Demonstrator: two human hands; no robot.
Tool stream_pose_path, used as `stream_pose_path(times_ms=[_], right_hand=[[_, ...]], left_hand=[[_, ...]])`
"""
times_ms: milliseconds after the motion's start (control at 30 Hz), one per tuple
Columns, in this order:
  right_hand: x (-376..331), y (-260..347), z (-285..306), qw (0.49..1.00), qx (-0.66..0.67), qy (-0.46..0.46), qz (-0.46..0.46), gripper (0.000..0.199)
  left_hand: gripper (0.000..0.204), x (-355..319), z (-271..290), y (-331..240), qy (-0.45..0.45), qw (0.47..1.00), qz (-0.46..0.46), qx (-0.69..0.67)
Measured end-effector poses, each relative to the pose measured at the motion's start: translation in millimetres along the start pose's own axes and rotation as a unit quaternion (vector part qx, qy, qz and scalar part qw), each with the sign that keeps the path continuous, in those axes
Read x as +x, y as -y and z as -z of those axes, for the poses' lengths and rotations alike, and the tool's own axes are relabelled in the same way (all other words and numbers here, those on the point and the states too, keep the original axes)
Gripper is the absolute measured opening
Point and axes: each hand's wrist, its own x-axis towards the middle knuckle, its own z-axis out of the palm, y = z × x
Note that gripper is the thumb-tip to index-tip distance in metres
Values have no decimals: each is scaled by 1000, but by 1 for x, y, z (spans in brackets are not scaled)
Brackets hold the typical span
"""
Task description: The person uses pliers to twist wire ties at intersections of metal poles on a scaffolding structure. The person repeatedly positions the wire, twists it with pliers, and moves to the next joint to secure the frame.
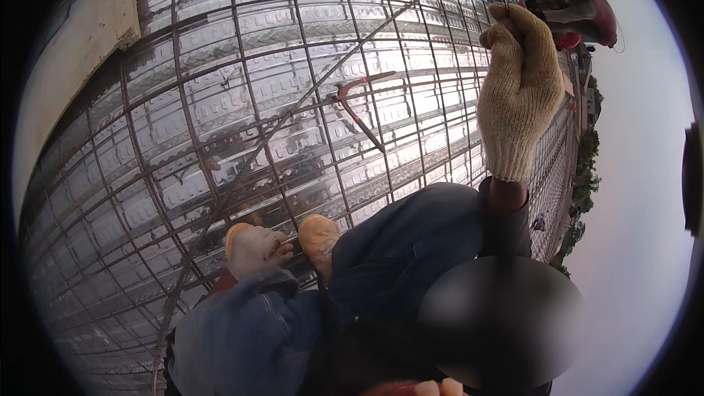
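Observation:
My right hand [519,92], in a cream knitted glove, is raised at the right above the rebar mesh [295,24]. Its fingers are bent together in a pinch; whatever they hold is too small to make out. Low on the left, my left hand [257,251] wears a pale glove and hangs between my knees, beside a tan boot [319,244]. Its fingers look curled, and their grip is partly hidden. Rust-coloured pincers [358,119] lie on the mesh ahead of me, handles spread, touched by neither hand.
Shiny ribbed metal decking [323,51] shows beneath the bars. A diagonal bar [363,42] crosses the mesh. A pale board [81,51] stands at the far left. Another person [587,15] in red bends over at the upper right, near loose bar ends. Trees [587,150] line the horizon.

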Motion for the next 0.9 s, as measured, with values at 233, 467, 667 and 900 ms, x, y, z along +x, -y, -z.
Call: stream_pose_path(times_ms=[233, 467, 667, 900], right_hand=[[1, 26, -5, 985, -133, 101, 49, 29], [-4, 23, -33, 970, -125, 207, 14, 34], [-1, 22, -47, 964, -74, 238, 94, 31], [-16, 42, -41, 943, -88, 319, 13, 38]], left_hand=[[32, 22, -10, 3, 19, 997, 51, -55], [37, 12, -17, 1, 21, 994, 99, -32], [35, 12, -22, 5, 9, 995, 96, -29], [36, 9, -23, 3, 17, 995, 93, -18]])
